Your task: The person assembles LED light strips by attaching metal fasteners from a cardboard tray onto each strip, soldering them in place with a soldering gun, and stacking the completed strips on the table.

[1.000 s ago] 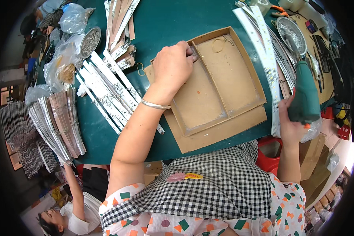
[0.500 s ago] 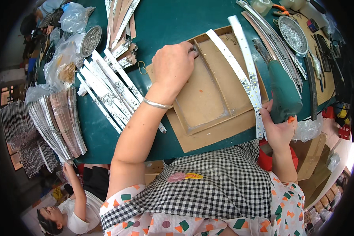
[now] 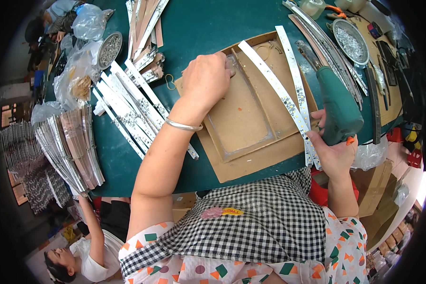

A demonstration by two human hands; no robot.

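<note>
My right hand [image 3: 333,154] is closed around a green handheld tool [image 3: 338,106] with a dark metal nose and an orange piece near the palm. Its thumb also pins two white LED strips [image 3: 273,80], which fan apart over the right side of a shallow brown cardboard tray [image 3: 241,155]. My left hand [image 3: 206,78] has curled fingers at the tray's far left corner, by the divider's far end. What its fingertips hold, if anything, is hidden. The tray lies tilted on a flat cardboard sheet [image 3: 222,173].
White LED strips [image 3: 128,109] lie piled left of the tray on the green table [image 3: 199,23]. Bowls of small metal parts [image 3: 110,49] [image 3: 351,41] stand on both sides. Bundled strips [image 3: 68,146] lie at the left edge, near another person [image 3: 97,251]. Long curved strips [image 3: 333,52] lie at right.
The LED strips in my right hand have swung slightly left and spread wider at the far end. The green tool has tilted a little left. My left hand has shifted slightly left.
</note>
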